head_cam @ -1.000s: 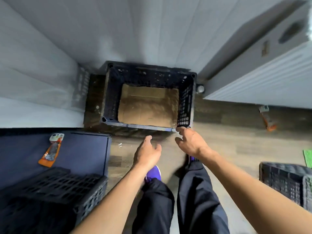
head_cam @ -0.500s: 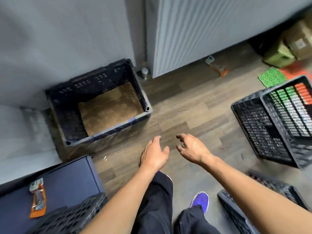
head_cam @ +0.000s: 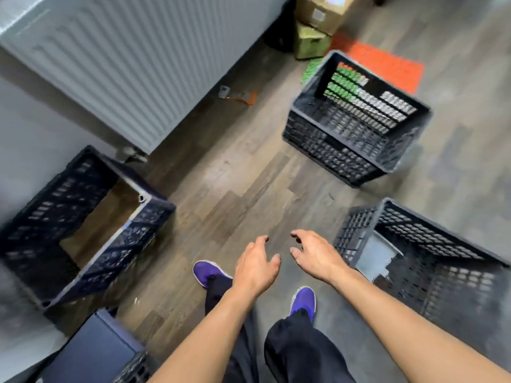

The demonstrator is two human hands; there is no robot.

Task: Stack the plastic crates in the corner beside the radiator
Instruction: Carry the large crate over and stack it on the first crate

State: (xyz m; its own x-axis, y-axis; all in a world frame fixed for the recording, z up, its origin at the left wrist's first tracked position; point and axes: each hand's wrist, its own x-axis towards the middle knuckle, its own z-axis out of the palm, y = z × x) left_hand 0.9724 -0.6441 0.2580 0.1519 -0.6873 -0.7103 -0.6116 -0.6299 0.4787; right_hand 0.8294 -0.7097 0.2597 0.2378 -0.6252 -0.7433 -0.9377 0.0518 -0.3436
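Left hand (head_cam: 255, 268) and right hand (head_cam: 315, 255): both empty, fingers loosely curled and spread, held a little apart over the floor (head_cam: 235, 189) in front of the legs, touching nothing. The right hand is nearest the near crate (head_cam: 356, 230), which stands open side up just to its right. No contact is visible. The far crate (head_cam: 331, 150) is also upright, well apart, further along the floor. Coloured rows show at its far wall, but the blur hides whether they are inside or behind it. The corner crate (head_cam: 119, 252) sits against the wall just beside the end of the radiator (head_cam: 124, 64), open side up, with a brown sheet (head_cam: 105, 217) in its bottom. Nothing is stacked on it yet. Handling estimate: lattice-walled moulded plastic, so stiff, probably light when empty, and bulky rather than heavy. It is not fragile, and the perforations should give good purchase. Best hold is likely two-handed, on opposite rims or the slots in the short walls. Keep it level so it drops square onto the rim below.
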